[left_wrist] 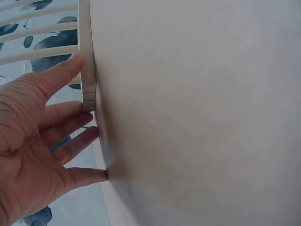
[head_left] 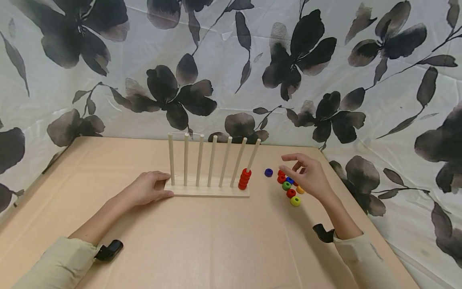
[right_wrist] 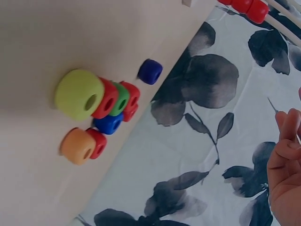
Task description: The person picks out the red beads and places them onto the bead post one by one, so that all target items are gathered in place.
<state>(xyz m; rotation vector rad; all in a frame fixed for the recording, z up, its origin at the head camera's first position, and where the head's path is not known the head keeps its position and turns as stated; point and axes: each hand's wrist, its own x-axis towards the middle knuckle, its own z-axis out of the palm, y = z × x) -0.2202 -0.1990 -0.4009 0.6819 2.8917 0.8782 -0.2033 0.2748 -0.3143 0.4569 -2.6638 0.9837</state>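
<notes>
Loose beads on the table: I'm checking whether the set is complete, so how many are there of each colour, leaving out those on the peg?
Red beads: 4
Blue beads: 2
Green bead: 1
Yellow bead: 1
Orange bead: 1
Total: 9

Head view: faces forward and down from above; widest and farthest, covering surface (head_left: 213, 241), rack (head_left: 209, 192), loose beads (head_left: 286, 186) and cloth (head_left: 231, 76). Left wrist view: close, rolled sideways; left hand (left_wrist: 44, 127) enters at left edge, reaching the rack's end. Right wrist view: close, tilted; loose beads large, right hand (right_wrist: 287, 169) cut by right edge. Shared: rack and left hand, head with left wrist; loose beads, head with right wrist.
</notes>
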